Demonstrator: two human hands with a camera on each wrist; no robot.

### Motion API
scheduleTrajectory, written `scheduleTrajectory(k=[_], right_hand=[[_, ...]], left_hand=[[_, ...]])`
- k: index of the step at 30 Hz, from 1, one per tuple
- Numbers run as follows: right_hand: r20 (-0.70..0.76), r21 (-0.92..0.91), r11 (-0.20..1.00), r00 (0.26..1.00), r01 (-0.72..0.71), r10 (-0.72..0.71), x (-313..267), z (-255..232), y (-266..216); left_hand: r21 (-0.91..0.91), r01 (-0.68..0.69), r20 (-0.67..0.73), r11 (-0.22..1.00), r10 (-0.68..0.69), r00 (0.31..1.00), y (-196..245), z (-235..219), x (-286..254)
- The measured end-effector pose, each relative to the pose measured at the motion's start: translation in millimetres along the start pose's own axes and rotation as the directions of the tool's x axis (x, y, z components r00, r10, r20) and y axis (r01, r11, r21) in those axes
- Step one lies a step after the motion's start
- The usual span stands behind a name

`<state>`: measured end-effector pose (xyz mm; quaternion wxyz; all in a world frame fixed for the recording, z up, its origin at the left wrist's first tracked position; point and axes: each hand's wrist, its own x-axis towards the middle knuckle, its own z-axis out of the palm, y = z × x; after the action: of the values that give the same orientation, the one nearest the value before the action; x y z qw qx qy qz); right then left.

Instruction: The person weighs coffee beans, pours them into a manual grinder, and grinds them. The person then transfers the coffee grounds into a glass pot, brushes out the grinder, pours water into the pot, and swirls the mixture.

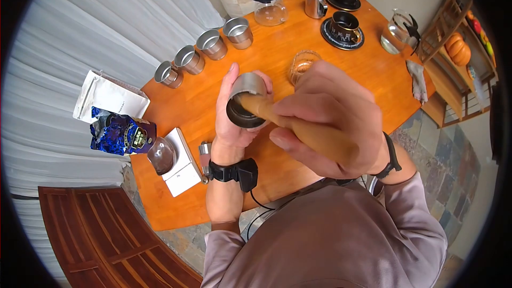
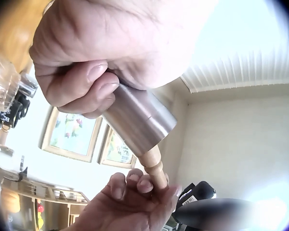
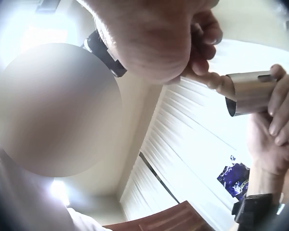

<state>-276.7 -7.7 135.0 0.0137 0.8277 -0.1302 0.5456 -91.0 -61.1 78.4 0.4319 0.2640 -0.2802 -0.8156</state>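
Note:
My left hand (image 1: 230,132) grips a brushed metal cylinder (image 1: 249,83), its open mouth tilted toward me. A turned wooden handle (image 1: 325,141) slants into that mouth, held by the fingers and thumb of my right hand (image 1: 344,104). Whatever is at the handle's inner end is hidden inside the cylinder. In the left wrist view, the fingers of the left hand (image 2: 111,43) curl round the cylinder (image 2: 142,120), and the ridged wooden handle (image 2: 155,173) comes out of it. The right wrist view shows the handle (image 3: 211,80) entering the cylinder's rim from the side.
Several metal cups (image 1: 212,45) line the table's far left side. A glass (image 1: 304,64) stands beyond my right hand. Farther back are a glass carafe (image 1: 271,13), a steel pitcher (image 1: 315,4) and black cups (image 1: 345,24). A blue bag (image 1: 120,132) and white scale (image 1: 184,176) lie left.

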Motion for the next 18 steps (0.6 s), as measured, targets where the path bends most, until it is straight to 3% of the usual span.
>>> scheduleTrajectory(k=[2, 5, 7, 9, 11, 14, 16, 17, 18], right_hand=[[-0.087, -0.099, 0.989, 0.991, -0.106, 0.097, 1.1, 1.2, -13.2], [-0.208, -0.015, 0.992, 0.971, -0.124, 0.118, -0.4, 10.2, -19.4], [-0.197, 0.037, 0.992, 0.972, -0.121, 0.126, -2.4, 15.8, -20.0], [-0.183, 0.093, 0.989, 0.974, -0.116, 0.131, -4.8, 15.7, -18.6], [-0.013, -0.049, 0.999, 1.0, -0.001, 0.0, -7.3, 10.9, -11.9], [-0.129, -0.12, 0.993, 0.991, 0.015, -0.031, 0.3, 15.4, -9.0], [-0.108, -0.035, 0.999, 0.994, -0.012, 0.008, 0.2, 17.2, -9.6], [-0.085, 0.049, 0.998, 0.996, -0.035, 0.039, 0.9, 18.1, -8.8], [-0.077, 0.057, 0.998, 0.996, -0.032, 0.037, 0.4, 14.8, -7.0]], left_hand=[[-0.02, 0.005, 0.018, 1.0, -0.004, 1.0, -0.8, -1.2, 0.3], [-0.028, -0.024, 0.016, 0.999, 0.025, 1.0, -0.1, 2.4, -1.5], [-0.047, -0.097, 0.019, 0.994, 0.098, 0.995, -3.7, -0.5, -0.1], [-0.035, -0.074, 0.029, 0.997, 0.075, 0.997, 1.1, -3.4, 0.7], [-0.024, -0.053, 0.037, 0.998, 0.054, 0.998, 2.7, -3.4, -0.6], [0.008, -0.061, -0.025, 0.998, 0.061, 0.998, 0.6, 8.2, -1.8], [-0.041, -0.155, -0.272, 0.987, 0.138, 0.952, -3.3, 18.0, -1.5], [-0.048, -0.162, -0.275, 0.986, 0.143, 0.951, -1.0, 12.0, -0.5], [0.006, -0.126, -0.189, 0.992, 0.125, 0.974, 2.6, 1.1, 0.0]])
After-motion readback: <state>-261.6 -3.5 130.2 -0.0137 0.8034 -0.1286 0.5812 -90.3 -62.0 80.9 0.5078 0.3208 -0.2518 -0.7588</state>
